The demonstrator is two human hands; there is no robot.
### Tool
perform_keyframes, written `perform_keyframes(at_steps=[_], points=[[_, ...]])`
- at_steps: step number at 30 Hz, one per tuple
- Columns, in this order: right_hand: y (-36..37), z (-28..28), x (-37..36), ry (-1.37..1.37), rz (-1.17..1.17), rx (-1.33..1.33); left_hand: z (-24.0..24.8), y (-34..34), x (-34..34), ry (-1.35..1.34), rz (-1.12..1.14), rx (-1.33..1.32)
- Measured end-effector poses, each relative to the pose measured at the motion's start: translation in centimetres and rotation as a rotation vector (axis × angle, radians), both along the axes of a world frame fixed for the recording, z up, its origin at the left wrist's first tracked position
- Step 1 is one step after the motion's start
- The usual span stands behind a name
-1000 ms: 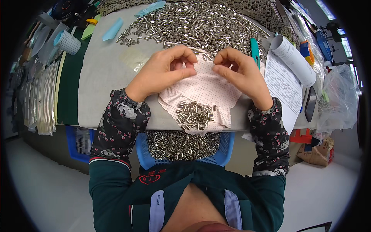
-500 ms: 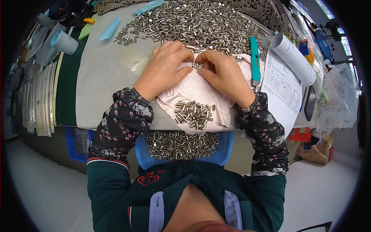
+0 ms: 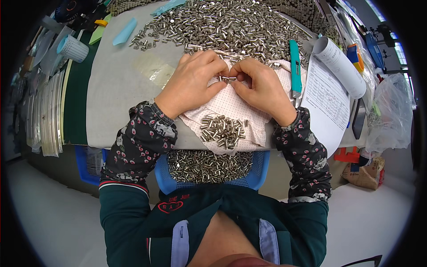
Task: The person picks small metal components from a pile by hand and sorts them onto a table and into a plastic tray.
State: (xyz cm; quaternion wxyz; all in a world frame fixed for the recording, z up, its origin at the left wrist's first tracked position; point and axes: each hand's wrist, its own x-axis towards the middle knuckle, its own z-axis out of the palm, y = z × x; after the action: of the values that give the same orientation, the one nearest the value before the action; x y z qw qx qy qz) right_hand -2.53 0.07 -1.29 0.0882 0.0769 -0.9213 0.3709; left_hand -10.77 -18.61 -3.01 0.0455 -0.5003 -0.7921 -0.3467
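Observation:
My left hand [image 3: 194, 80] and my right hand [image 3: 261, 84] meet over a pale cloth with small dots [image 3: 222, 104]. Between their pinched fingertips lie a few small shiny metal pins [image 3: 227, 79], which fingers of both hands grip; the fingertips are partly hidden. Nearer to me on the same cloth is a small heap of such metal pins [image 3: 223, 132]. Just beyond my hands spreads a large pile of the same pins [image 3: 231, 29].
A blue basket [image 3: 262, 171] full of pins sits below the table's front edge. To the right are a teal utility knife [image 3: 295, 66], a printed sheet [image 3: 324, 107] and a rolled paper [image 3: 340, 69]. Leftward stand a cup [image 3: 73, 49] and a blue scrap [image 3: 125, 32].
My fingertips have come closer together and slightly nearer to me, with the pins now lying crosswise between them. The heap on the cloth looks the same.

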Motion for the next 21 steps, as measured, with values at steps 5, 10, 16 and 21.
perform_keyframes(at_steps=[5, 10, 16, 21], points=[[-0.01, -0.16, -0.02, -0.002, -0.017, 0.042, 0.18, 0.05, 0.09, -0.013, 0.004, -0.049], [-0.06, -0.56, -0.02, 0.098, -0.037, 0.08, 0.17, 0.34, 0.27, -0.03, -0.019, 0.021], [-0.04, -0.47, -0.2, 0.044, -0.058, 0.04, 0.02, 0.51, 0.29, -0.025, -0.028, 0.014], [-0.16, -0.25, -0.2, 0.041, -0.052, 0.003, 0.06, 0.36, 0.36, -0.017, 0.042, -0.01]])
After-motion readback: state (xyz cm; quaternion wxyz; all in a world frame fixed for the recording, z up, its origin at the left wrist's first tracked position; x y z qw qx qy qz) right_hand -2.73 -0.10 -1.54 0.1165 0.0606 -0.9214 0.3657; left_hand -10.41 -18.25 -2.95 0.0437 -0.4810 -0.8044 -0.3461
